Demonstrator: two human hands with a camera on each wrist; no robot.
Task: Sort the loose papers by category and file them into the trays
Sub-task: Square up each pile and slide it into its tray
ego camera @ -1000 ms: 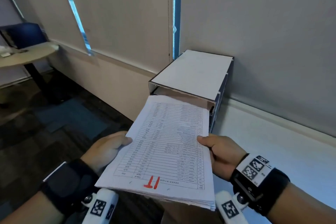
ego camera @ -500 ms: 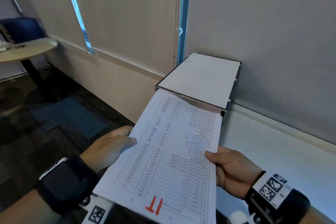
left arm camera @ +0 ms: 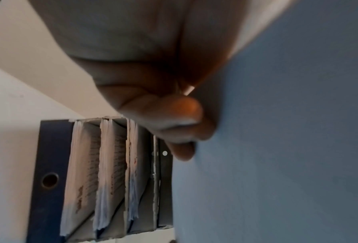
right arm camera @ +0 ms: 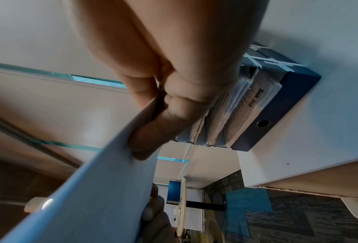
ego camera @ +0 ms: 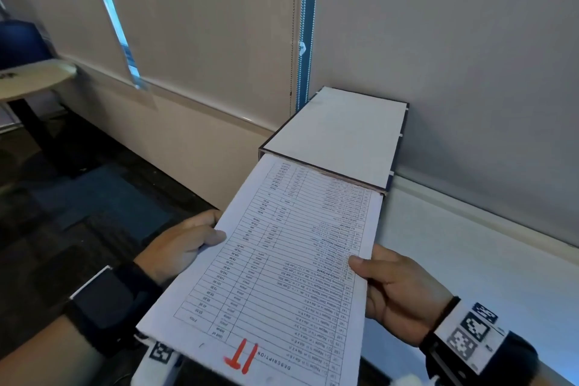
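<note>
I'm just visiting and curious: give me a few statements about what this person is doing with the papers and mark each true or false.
1. Both hands hold the stack of papers. True: the left hand grips its left edge and the right hand its right edge.
2. The top sheet is blank. False: it carries a printed table and a red handwritten mark near the person.
3. The far end of the stack is at the top slot of the tray unit. True.
4. The lower trays are empty. False: the wrist views show paper bundles in them.
5. The tray unit stands on the carpet. False: it stands on a white desk by the wall.
</note>
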